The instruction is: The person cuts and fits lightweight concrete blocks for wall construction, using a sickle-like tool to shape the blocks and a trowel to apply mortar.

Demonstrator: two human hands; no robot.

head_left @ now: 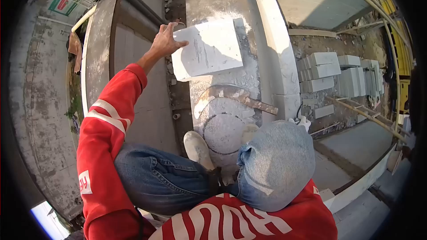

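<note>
A white block (209, 49) rests on the dusty plank-like surface ahead of me. At its left edge is my left hand (167, 41), fingers spread and bent, with the thumb over the block's top face. Nearer to me lies a worn, white-spattered tool (235, 95) with a curved part and a straight bar. My right hand (304, 123) shows only in part, pale, beyond my right knee. A thin dark curved thing is beside it; what its fingers hold is hidden.
A row of white blocks (278, 44) runs along the right of the surface. Farther right stand stacked white blocks (320, 69) and a wooden ladder (369, 115). Left is a deep gap beside a grey wall (138, 75). My shoe (198, 150) is on the dusty surface.
</note>
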